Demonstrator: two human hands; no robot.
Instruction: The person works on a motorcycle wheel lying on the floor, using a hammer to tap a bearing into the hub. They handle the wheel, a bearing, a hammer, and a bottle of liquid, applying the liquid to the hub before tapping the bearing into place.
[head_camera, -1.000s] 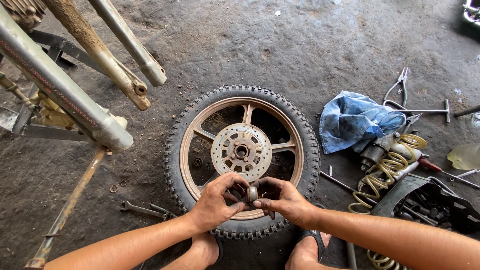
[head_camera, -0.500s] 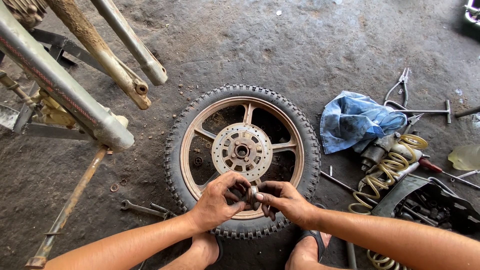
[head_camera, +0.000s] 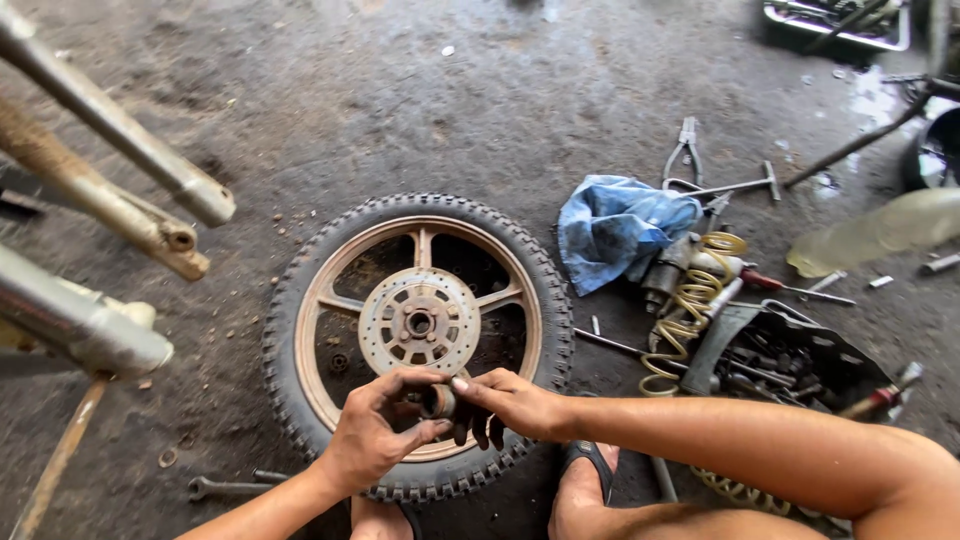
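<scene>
Head view: both hands meet over the near rim of a wheel (head_camera: 418, 345) lying flat on the concrete floor (head_camera: 400, 120). Left hand (head_camera: 375, 435) pinches a small dark metal ring (head_camera: 437, 401) between thumb and fingers; right hand (head_camera: 510, 405) grips the same ring from the 3 o'clock side, fingers curled under it. Ring sits at 6 o'clock from the brake disc (head_camera: 419, 322), just above the tyre edge. Blue rag (head_camera: 615, 225) at 2 o'clock from the wheel, yellow coil spring (head_camera: 690, 300) and pliers (head_camera: 683, 150) near it. Wrench (head_camera: 225, 487) on floor at 8 o'clock. Metal tubes (head_camera: 110, 190) at 9–10 o'clock.
</scene>
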